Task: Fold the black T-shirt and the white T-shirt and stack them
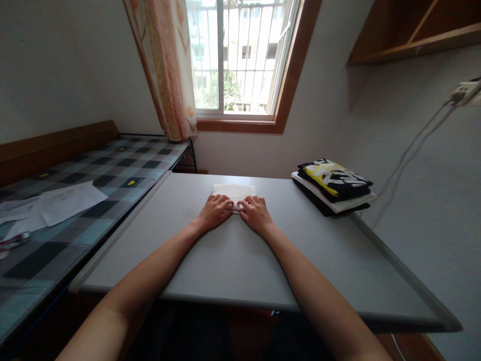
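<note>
A small folded white cloth (233,191) lies on the grey table (233,255), near its far middle. My left hand (215,210) rests on the cloth's near left edge, fingers curled down onto it. My right hand (255,212) sits beside it on the near right edge, fingers likewise bent and pressing on the cloth. The two hands almost touch at the fingertips. Both forearms stretch across the table from the near edge.
A stack of folded clothes (332,185), black, white and yellow, sits at the table's far right. A checked bed (75,200) with white papers (56,203) runs along the left. A window and curtain stand behind; cables hang down the right wall.
</note>
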The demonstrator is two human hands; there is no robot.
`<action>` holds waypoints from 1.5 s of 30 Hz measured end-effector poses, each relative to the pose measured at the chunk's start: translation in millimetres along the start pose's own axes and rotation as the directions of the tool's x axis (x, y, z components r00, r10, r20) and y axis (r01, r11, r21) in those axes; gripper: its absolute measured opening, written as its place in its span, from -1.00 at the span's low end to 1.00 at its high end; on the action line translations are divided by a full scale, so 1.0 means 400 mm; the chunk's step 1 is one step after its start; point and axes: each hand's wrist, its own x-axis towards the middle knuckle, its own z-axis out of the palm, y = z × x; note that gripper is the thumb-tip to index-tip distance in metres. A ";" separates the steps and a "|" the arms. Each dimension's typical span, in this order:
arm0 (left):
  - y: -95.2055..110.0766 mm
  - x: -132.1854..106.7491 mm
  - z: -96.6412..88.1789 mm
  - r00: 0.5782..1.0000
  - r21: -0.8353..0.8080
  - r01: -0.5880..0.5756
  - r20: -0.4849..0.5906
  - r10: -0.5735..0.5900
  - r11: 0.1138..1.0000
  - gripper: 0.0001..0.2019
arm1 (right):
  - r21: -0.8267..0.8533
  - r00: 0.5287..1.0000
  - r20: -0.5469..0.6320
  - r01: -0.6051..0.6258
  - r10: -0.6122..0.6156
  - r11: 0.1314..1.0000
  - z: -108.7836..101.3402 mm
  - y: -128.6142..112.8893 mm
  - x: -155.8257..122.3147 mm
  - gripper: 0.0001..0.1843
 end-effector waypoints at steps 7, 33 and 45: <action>0.022 0.011 0.012 1.000 0.040 -0.020 -0.018 0.021 0.999 -0.84 | -0.064 0.997 -0.009 0.076 -0.077 0.995 0.010 -0.020 0.012 -0.83; -0.031 -0.002 -0.001 0.947 -0.123 0.319 0.005 -0.321 0.940 -0.69 | -0.042 0.946 0.095 -0.308 0.311 0.950 -0.059 0.099 -0.010 -0.78; -0.113 -0.014 0.037 0.950 -0.472 0.294 0.049 -0.309 0.831 -0.76 | 0.090 0.973 0.135 -0.199 0.186 0.976 -0.042 0.041 0.004 -0.72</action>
